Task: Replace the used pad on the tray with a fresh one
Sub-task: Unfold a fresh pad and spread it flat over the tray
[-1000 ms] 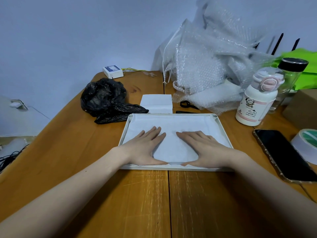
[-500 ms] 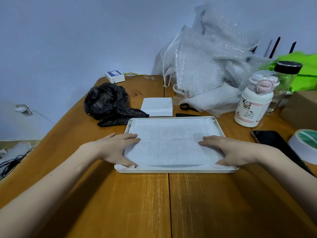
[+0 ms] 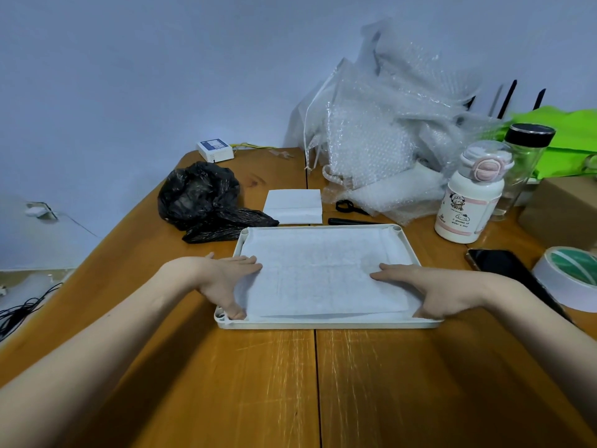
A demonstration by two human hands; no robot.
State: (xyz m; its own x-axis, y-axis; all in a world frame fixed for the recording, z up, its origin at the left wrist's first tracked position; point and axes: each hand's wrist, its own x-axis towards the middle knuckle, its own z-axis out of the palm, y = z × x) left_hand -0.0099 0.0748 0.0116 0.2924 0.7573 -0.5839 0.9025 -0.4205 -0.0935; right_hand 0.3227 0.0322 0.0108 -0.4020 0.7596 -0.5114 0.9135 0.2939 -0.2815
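My hands have slid apart; left hand [image 3: 226, 279] and right hand [image 3: 436, 291] press flat on pad [image 3: 323, 273] edges in tray [image 3: 323, 324].

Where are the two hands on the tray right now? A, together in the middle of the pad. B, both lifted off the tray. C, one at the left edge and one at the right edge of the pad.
C: the left hand and the right hand lie flat at opposite side edges of the white pad in the tray.
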